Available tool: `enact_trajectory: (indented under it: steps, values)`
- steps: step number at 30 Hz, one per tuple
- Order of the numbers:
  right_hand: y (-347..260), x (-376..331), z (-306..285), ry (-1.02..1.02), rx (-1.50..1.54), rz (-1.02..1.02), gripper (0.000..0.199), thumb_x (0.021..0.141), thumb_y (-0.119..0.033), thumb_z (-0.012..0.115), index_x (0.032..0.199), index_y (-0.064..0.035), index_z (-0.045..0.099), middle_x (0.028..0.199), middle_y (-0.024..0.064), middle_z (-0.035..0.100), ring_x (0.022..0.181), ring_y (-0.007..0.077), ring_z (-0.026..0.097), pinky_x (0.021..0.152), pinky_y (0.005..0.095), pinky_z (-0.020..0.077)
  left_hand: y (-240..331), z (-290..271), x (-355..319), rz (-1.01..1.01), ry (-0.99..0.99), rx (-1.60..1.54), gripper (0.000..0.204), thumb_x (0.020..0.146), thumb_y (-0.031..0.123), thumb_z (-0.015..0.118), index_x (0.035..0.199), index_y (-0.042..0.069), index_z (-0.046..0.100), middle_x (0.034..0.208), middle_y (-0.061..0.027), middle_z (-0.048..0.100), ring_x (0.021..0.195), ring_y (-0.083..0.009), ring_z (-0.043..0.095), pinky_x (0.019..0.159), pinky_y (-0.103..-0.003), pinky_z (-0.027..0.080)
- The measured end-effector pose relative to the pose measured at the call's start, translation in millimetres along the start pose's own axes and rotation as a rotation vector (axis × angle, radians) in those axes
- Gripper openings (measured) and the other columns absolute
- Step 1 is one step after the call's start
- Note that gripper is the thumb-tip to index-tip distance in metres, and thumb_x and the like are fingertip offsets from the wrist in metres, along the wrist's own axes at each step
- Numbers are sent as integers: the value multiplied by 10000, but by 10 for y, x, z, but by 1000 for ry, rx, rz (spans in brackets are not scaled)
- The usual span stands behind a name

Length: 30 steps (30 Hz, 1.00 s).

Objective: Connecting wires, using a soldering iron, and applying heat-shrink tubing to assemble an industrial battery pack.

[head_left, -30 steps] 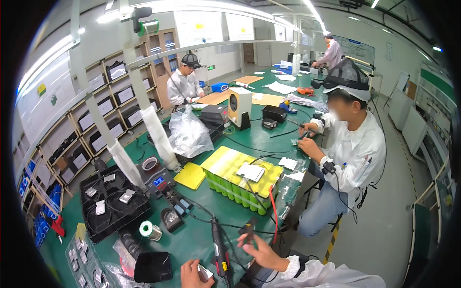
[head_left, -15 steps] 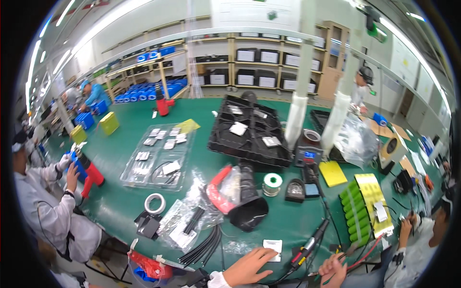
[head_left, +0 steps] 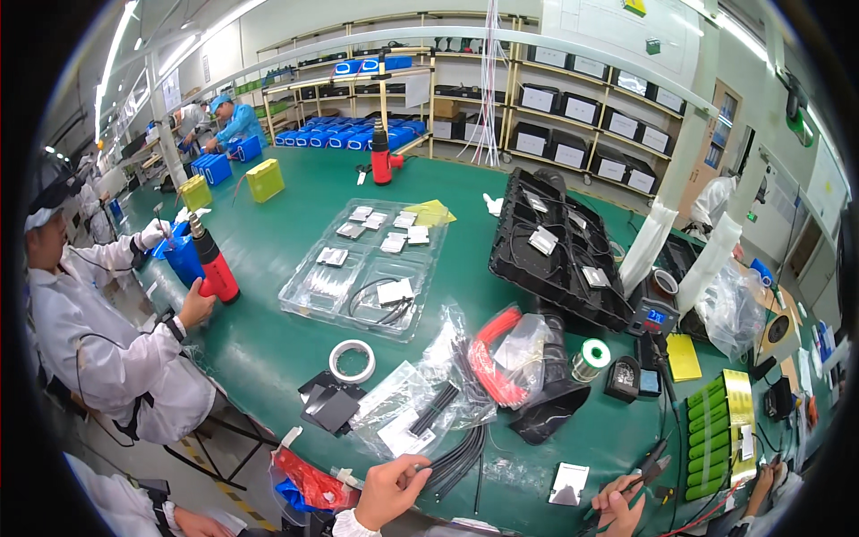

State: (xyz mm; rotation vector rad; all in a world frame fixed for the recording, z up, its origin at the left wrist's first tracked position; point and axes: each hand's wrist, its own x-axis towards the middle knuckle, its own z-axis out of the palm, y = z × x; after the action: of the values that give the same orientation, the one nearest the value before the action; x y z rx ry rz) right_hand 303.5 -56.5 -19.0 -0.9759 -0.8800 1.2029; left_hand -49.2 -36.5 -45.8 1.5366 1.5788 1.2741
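My left hand (head_left: 391, 490) is at the near edge, thumb and forefinger pinched at the near ends of a bunch of thin black tubes (head_left: 459, 461). My right hand (head_left: 617, 506) is closed around pliers (head_left: 657, 469), their grey jaws pointing up and right; the fingers hide most of the handles. Between my hands lies a flat white-and-silver square piece (head_left: 569, 484), touched by neither. Beyond the tubes are clear plastic bags (head_left: 404, 407), a bundle of red tubing (head_left: 494, 360) and a roll of white tape (head_left: 352, 361).
A clear tray (head_left: 358, 268) and a black tray (head_left: 555, 259) hold small white-and-silver pieces. A solder spool (head_left: 591, 360) stands near a soldering station (head_left: 651, 318). At right lies a green cell pack (head_left: 709, 438). At left a co-worker (head_left: 116, 349) grips a red heat gun (head_left: 215, 264).
My left hand has left the white-and-silver piece and moved left to the black tubes, its fingers now pinched. The view has turned left. My right hand still holds the pliers.
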Motion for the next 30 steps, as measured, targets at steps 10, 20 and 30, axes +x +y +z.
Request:
enact_trajectory:
  steps: [10,20,30]
  values:
    - [346,-54,203,47,-173,158,160,953,-53,594,1076,-53,492,897,29,502,789,137,501,729,294,437,-114,-279,449,16,-19,-18,215,838,74,737,1041,33,677,573,-4,541,467,-67,470,460,-250,375]
    - [782,-213,201,-81,-489,41,169,902,38,610,925,-64,477,858,-2,447,783,107,430,729,241,367,626,-293,1670,240,-178,126,420,863,73,702,1246,19,541,629,-49,551,526,-120,522,502,-266,405]
    - [832,-184,201,19,-423,61,185,902,30,616,980,-64,477,874,-9,447,792,98,434,739,241,385,683,-298,2018,279,-256,525,582,826,209,733,1327,-8,530,634,-87,626,533,-276,600,544,-376,472]
